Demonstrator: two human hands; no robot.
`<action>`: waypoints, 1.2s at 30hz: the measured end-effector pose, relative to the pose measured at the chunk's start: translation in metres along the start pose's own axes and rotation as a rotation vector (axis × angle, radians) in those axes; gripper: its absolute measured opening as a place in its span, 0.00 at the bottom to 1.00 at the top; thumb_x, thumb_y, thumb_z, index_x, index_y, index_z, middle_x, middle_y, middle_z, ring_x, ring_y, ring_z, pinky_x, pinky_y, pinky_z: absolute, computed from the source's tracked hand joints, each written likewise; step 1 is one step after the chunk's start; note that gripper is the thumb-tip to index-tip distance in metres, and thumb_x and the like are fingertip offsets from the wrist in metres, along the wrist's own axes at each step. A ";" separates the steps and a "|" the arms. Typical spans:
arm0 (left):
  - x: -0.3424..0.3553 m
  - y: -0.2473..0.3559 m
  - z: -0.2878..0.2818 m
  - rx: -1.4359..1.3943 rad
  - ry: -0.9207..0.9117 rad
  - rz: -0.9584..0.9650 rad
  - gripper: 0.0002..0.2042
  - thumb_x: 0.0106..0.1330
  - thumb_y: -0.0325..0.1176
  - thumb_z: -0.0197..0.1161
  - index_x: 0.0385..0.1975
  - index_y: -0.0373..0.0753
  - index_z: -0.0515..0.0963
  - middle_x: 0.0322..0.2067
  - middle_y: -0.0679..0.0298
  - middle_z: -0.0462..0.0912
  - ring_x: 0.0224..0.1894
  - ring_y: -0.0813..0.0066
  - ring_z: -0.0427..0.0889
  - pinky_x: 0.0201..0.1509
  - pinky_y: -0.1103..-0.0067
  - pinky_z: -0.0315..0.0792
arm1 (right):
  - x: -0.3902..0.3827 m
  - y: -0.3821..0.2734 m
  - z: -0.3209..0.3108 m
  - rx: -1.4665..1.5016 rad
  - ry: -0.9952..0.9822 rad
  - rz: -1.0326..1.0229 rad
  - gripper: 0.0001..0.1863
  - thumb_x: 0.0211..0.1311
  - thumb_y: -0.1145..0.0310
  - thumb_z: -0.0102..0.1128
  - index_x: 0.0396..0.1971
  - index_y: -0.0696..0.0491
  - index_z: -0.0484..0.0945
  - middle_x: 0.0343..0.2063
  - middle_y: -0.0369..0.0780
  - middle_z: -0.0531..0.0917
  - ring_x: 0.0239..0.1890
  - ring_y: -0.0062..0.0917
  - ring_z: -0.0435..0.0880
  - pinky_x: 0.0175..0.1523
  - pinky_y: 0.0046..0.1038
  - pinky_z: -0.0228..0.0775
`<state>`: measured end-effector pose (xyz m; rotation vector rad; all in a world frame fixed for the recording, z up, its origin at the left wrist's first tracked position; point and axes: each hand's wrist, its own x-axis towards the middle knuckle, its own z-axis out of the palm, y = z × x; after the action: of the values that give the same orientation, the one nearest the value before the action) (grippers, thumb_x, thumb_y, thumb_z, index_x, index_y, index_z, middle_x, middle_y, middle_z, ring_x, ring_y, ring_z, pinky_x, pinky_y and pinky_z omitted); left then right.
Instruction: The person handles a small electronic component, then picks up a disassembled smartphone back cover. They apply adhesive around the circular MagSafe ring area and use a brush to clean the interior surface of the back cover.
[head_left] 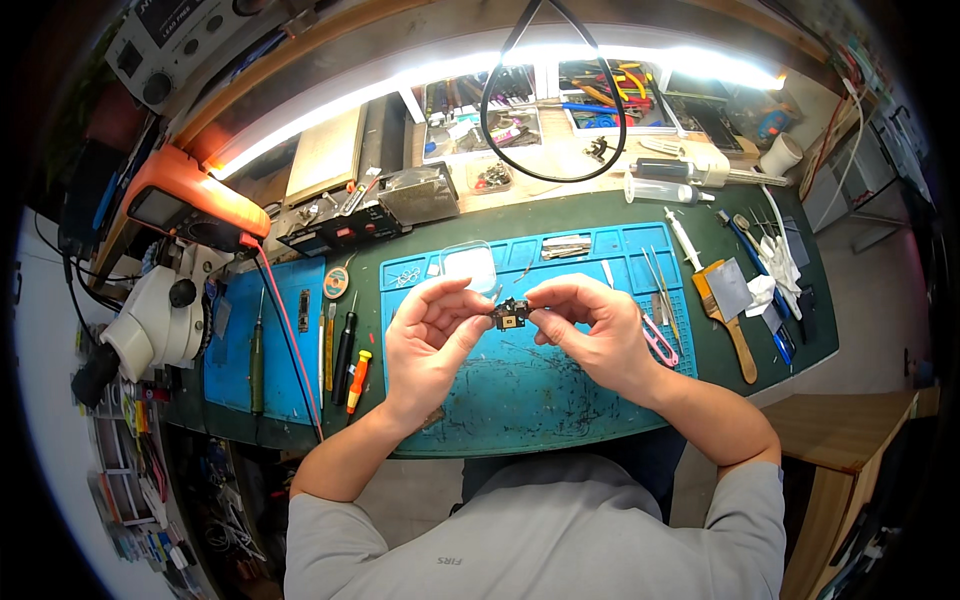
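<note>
Between my two hands, above the blue work mat (520, 385), is a small dark circuit board (511, 315) with a tan square chip on it. My left hand (436, 330) pinches its left edge between thumb and fingers. The right edge is pinched by my right hand (588, 318). Behind the board, a clear plastic box (468, 264) rests on the mat. Pink-handled tweezers (660, 343) lie just right of my right hand, beside other slim tweezers (664, 293).
Left of the mat lie an orange screwdriver (359, 381), a black screwdriver (345, 358) and a solder reel (336, 282). A microscope (150, 325) and an orange multimeter (190, 210) stand farther left. To the right lie a brush (728, 320) and syringes (660, 190). A black cable loop (484, 115) hangs ahead.
</note>
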<state>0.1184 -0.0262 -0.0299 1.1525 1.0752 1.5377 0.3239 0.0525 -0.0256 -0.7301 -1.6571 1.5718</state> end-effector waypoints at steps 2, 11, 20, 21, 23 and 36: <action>0.000 0.000 0.000 0.001 0.008 0.004 0.21 0.66 0.16 0.63 0.58 0.32 0.69 0.46 0.58 0.82 0.52 0.73 0.82 0.58 0.78 0.77 | -0.001 -0.003 0.002 0.099 0.016 0.037 0.12 0.67 0.76 0.62 0.49 0.58 0.80 0.36 0.39 0.87 0.33 0.17 0.86 0.39 0.20 0.79; 0.000 0.002 -0.001 0.038 0.034 0.000 0.21 0.66 0.17 0.64 0.58 0.32 0.69 0.45 0.57 0.82 0.52 0.73 0.82 0.57 0.79 0.77 | 0.000 -0.004 0.000 0.057 -0.028 0.034 0.14 0.68 0.75 0.61 0.53 0.59 0.78 0.38 0.41 0.86 0.33 0.18 0.86 0.39 0.20 0.79; 0.000 0.005 0.001 0.062 0.055 -0.022 0.21 0.68 0.20 0.62 0.60 0.31 0.68 0.46 0.53 0.84 0.46 0.71 0.85 0.53 0.78 0.80 | 0.000 -0.002 -0.001 0.064 -0.009 0.015 0.14 0.68 0.75 0.60 0.52 0.59 0.79 0.36 0.40 0.86 0.32 0.17 0.86 0.36 0.19 0.78; 0.000 0.005 0.001 0.067 0.058 -0.023 0.21 0.69 0.20 0.62 0.60 0.31 0.68 0.46 0.52 0.84 0.46 0.71 0.85 0.53 0.78 0.80 | 0.000 -0.002 -0.001 0.057 -0.014 0.017 0.14 0.68 0.75 0.60 0.51 0.59 0.79 0.36 0.40 0.86 0.31 0.17 0.86 0.36 0.19 0.78; 0.000 0.004 0.000 0.058 0.060 -0.023 0.20 0.69 0.20 0.62 0.60 0.31 0.68 0.46 0.53 0.84 0.46 0.71 0.85 0.53 0.78 0.80 | 0.001 -0.003 -0.002 0.042 -0.023 0.021 0.13 0.68 0.75 0.60 0.51 0.60 0.79 0.35 0.39 0.86 0.31 0.17 0.85 0.36 0.19 0.78; 0.000 0.004 0.001 0.051 0.057 -0.029 0.20 0.70 0.21 0.61 0.60 0.31 0.67 0.46 0.53 0.84 0.46 0.71 0.85 0.53 0.77 0.79 | 0.001 -0.001 -0.002 0.047 -0.027 0.020 0.13 0.68 0.76 0.60 0.51 0.59 0.80 0.35 0.38 0.86 0.30 0.16 0.85 0.36 0.18 0.78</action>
<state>0.1187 -0.0265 -0.0256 1.1285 1.1702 1.5372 0.3248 0.0540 -0.0245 -0.7063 -1.6314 1.6359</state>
